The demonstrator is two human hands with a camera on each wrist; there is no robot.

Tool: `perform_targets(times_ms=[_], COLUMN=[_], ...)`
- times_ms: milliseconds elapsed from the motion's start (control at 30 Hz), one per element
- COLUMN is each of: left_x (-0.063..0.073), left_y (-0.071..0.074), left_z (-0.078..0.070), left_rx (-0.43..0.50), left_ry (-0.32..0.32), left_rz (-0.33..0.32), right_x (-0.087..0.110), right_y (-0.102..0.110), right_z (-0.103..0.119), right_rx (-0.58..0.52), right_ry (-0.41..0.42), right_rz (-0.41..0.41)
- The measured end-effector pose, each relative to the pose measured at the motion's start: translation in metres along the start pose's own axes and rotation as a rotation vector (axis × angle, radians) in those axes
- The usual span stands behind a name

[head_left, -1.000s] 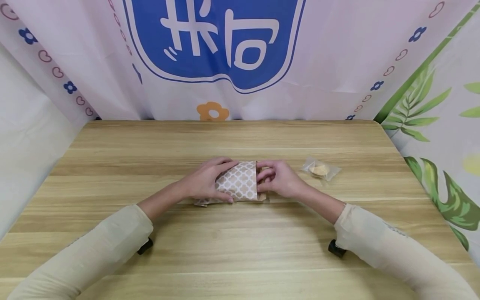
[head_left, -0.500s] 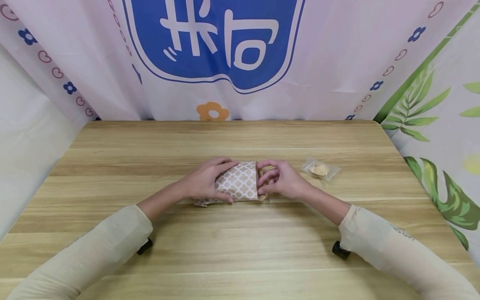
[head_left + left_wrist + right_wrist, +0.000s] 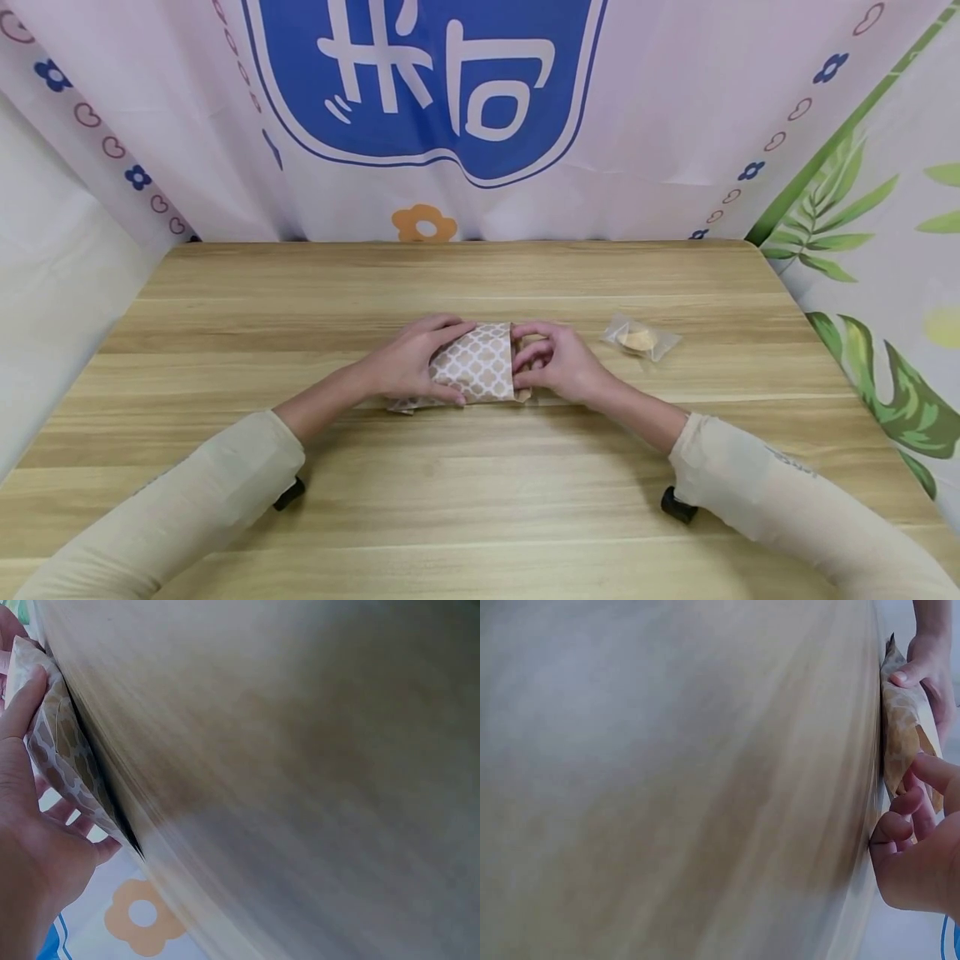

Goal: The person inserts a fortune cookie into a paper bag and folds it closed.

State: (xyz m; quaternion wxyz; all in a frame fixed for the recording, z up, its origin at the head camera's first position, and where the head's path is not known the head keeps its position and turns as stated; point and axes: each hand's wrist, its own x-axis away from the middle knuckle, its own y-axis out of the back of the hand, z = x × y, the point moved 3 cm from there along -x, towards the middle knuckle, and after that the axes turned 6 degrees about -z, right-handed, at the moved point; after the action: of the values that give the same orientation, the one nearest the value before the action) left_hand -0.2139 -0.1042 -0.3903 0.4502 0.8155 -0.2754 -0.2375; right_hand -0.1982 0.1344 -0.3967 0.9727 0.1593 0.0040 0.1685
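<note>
A tan paper bag [image 3: 480, 358] with a white lattice print lies on the table, its mouth facing right. My left hand [image 3: 408, 358] grips it from the left, thumb along the near side and fingers over the far side. In the left wrist view the same hand [image 3: 37, 840] spans the bag [image 3: 71, 750]. At the mouth is my right hand [image 3: 562, 360], fingers bent, tips at and inside the opening. The right wrist view shows the right thumb at the edge of the bag [image 3: 900, 712]; other fingertips are hidden inside, and I cannot tell whether they hold anything.
A small clear packet [image 3: 642, 337] with a round, pale yellow piece inside lies on the wooden table [image 3: 480, 483], right of the right hand. A printed cloth [image 3: 660, 125] hangs behind the table's far edge. A leaf-patterned cloth [image 3: 885, 317] hangs at the right.
My right hand draws back slightly from the bag's mouth, then moves in again, its fingers shifting at the opening. My left hand and the bag stay in place.
</note>
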Motion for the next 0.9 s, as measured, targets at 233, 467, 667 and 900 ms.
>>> perform_targets(times_ms=[233, 467, 667, 900], left_x=[0.000, 0.000, 0.001, 0.001], left_y=[-0.001, 0.000, 0.001, 0.001], left_z=[0.002, 0.001, 0.001, 0.000], left_rx=[0.002, 0.002, 0.005, 0.002], left_ry=[0.006, -0.006, -0.006, -0.016], left_rz=[-0.001, -0.007, -0.009, -0.021], right_x=[-0.004, -0.004, 0.000, 0.004], right_y=[-0.005, -0.002, 0.005, 0.016], right_z=[-0.001, 0.001, 0.003, 0.004], right_rx=[0.015, -0.049, -0.077, 0.003], right_ry=[-0.011, -0.051, -0.055, -0.043], right_rz=[-0.001, 0.065, 0.068, 0.044])
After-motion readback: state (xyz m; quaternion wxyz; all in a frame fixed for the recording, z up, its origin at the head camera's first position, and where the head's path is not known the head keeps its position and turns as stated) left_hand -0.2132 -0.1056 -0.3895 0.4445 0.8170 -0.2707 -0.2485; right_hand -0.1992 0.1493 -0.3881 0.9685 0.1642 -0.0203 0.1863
